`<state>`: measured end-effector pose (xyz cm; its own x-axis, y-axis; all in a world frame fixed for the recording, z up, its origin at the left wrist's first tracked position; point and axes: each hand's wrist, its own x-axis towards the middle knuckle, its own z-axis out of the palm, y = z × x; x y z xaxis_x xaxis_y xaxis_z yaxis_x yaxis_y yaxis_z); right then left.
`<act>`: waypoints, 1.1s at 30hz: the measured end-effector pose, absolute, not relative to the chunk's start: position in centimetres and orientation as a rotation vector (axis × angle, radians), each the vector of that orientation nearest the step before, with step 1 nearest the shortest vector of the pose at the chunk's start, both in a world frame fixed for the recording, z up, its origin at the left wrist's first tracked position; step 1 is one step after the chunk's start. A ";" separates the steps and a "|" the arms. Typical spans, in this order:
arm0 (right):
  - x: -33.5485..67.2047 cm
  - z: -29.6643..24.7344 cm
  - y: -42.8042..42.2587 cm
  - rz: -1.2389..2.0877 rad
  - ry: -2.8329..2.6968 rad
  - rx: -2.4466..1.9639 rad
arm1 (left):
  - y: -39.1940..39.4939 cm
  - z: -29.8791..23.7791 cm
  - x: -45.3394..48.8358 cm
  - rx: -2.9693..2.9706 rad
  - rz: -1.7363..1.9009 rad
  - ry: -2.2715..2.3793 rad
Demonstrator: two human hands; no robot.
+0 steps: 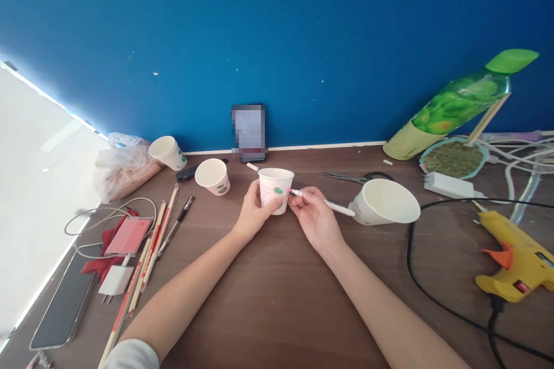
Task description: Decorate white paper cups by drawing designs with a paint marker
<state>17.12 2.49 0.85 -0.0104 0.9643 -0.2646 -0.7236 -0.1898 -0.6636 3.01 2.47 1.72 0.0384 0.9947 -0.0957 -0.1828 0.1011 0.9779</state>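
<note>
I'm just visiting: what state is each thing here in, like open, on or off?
Cup: upright, in the left hand, pink marks on it
Marker: uncapped, in the right hand
Cap: lying loose
Other cups: lidless
Bottle: capped
Propped phone: screen lit
Flat phone: screen dark
Left charger: prongs bare
Scissors: open or shut unclear
Glue gun: lying down, on or off unclear

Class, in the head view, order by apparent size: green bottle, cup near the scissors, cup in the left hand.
1. Green bottle
2. Cup near the scissors, scissors
3. Cup in the left hand
</note>
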 end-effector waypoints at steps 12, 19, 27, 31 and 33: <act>17.1 1.0 2.5 1.591 -0.373 -0.805 | 2.5 1.6 3.0 1.032 1.190 1.108; 17.1 1.1 2.5 1.599 -0.375 -0.803 | 2.5 1.6 2.9 1.037 1.182 1.101; 17.2 0.9 2.6 1.603 -0.371 -0.790 | 2.5 1.5 3.0 1.027 1.188 1.097; 17.2 0.8 2.6 1.602 -0.368 -0.793 | 2.5 1.6 3.0 1.029 1.176 1.099; 17.2 0.8 2.6 1.608 -0.364 -0.792 | 2.5 1.6 3.0 1.033 1.175 1.103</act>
